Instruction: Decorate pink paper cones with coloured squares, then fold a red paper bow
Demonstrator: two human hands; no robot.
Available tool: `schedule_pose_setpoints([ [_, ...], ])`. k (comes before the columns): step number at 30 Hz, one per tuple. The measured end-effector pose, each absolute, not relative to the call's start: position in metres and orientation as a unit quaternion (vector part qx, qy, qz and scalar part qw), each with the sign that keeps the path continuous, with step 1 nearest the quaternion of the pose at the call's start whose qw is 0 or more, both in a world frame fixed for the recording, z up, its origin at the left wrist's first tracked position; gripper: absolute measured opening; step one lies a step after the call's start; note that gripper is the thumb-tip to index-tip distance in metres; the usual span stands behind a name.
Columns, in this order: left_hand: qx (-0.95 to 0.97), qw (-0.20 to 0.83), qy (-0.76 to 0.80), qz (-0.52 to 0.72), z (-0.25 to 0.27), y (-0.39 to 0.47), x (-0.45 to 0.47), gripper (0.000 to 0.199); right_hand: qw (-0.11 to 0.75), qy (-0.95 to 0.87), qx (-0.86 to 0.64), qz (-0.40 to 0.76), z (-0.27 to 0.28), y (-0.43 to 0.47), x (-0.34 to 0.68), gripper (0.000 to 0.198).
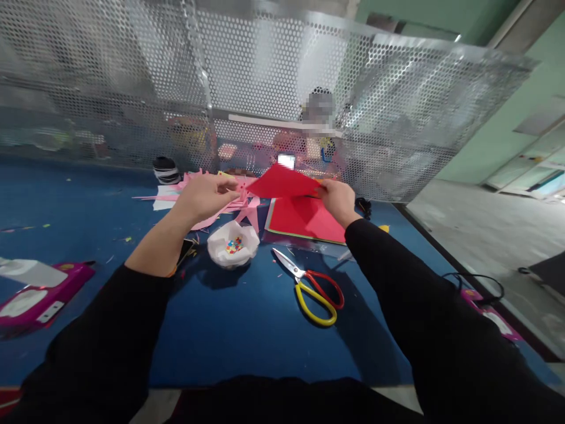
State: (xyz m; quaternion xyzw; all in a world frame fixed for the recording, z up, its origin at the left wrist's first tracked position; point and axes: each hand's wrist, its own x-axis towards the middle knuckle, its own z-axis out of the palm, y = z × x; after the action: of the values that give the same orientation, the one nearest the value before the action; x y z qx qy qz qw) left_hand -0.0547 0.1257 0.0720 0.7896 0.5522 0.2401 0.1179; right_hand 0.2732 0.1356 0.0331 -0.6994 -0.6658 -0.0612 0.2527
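Red paper (285, 181): likely light, easily creased; best held at corners.
Right hand (339, 199): pinching one corner.
Left hand (203, 197): fingers slightly parted, beside.

On the flat blue counter (247, 347), red-and-yellow-handled metal scissors (296, 271) lie at lower centre, right of a round white bowl (215, 248) holding small multicoloured pieces (234, 244). Pink paper cut-outs (249, 217) lie behind the bowl; behind the scissors, a rectangular red paper stack (309, 219), a pointed red sheet (285, 181) above it. A silver perforated screen (265, 70) stands behind, across the frame's top.
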Motion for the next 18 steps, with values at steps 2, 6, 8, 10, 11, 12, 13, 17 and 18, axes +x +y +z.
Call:
schedule_pose_setpoints([
  [2,0.760,0.188,0.531,0.323,0.072,0.119,-0.045,0.045,0.316,-0.661,-0.681,-0.022,0.046,0.120,0.282,0.028],
  [6,0.682,0.365,0.465,0.430,0.069,0.105,-0.024,0.066,0.414,-0.665,-0.616,0.084,0.059,0.070,0.288,0.038],
  [8,0.654,0.441,0.418,0.452,0.067,0.096,-0.014,0.064,0.449,-0.663,-0.586,0.125,0.060,0.039,0.286,0.041],
  [10,0.627,0.501,0.379,0.461,0.066,0.085,-0.007,0.060,0.485,-0.651,-0.563,0.155,0.058,0.009,0.284,0.044],
  [11,0.615,0.524,0.371,0.459,0.064,0.078,-0.004,0.057,0.511,-0.632,-0.554,0.180,0.056,-0.005,0.282,0.045],
  [12,0.608,0.540,0.369,0.450,0.062,0.071,-0.002,0.054,0.546,-0.597,-0.542,0.226,0.054,-0.017,0.281,0.045],
  [13,0.597,0.557,0.373,0.440,0.059,0.063,0.001,0.051,0.572,-0.564,-0.535,0.262,0.050,-0.028,0.280,0.044],
  [17,0.508,0.629,0.389,0.440,0.048,0.028,0.010,0.045,0.610,-0.502,-0.537,0.296,0.030,-0.058,0.276,0.043],
  [18,0.498,0.634,0.393,0.442,0.045,0.020,0.012,0.044,0.614,-0.494,-0.539,0.297,0.024,-0.063,0.275,0.043],
])
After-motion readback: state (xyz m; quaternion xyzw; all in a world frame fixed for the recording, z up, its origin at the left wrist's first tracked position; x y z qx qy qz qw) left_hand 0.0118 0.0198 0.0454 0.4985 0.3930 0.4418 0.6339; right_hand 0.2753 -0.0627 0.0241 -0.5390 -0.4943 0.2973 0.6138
